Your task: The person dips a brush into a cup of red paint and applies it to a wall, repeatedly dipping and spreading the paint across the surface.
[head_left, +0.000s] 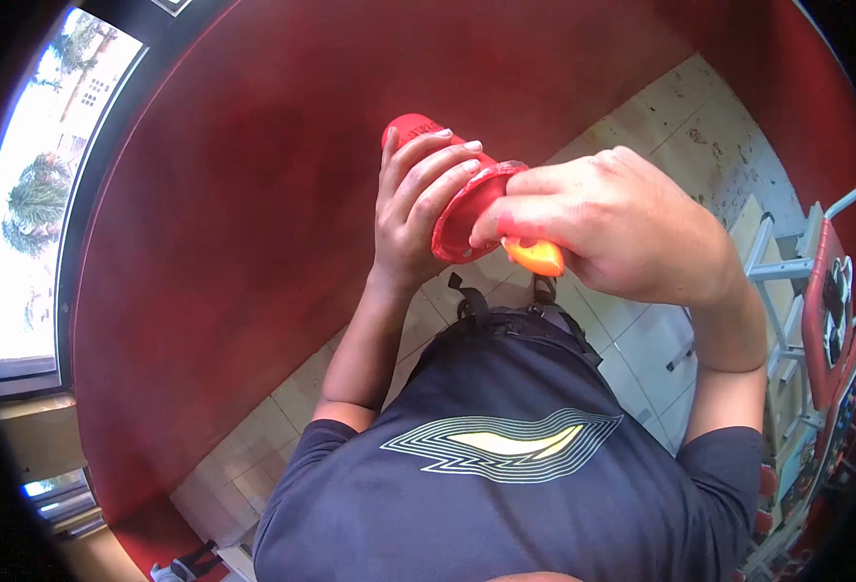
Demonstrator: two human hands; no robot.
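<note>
The left hand point(413, 209) is wrapped around a red bottle point(411, 128), its fingers point(438, 165) closed over the body just below the wide red rim point(467, 209). The bottle is held in the air in front of the chest, tilted, with its mouth facing the right hand point(608, 223).

The right hand is closed on a small orange object point(537, 256), pinched between thumb and fingers and pressed against the lower edge of the rim. Only the orange tip shows below the knuckles.

Status, as a judgement: the orange object is at the mouth of the bottle and in contact with it, but is not seated; fitting or removal appears to be in mid-course. Which of the two applies cannot be told.

Not determinable:
- The shape of the orange object; most of it is covered by the right hand.
- The bottle's contents and its mouth; the rim is seen edge-on.
- The bottle's base, hidden behind the left fingers.

No desk is in view; a tiled floor point(700, 136) and a red wall point(234, 213) lie beyond the hands.
</note>
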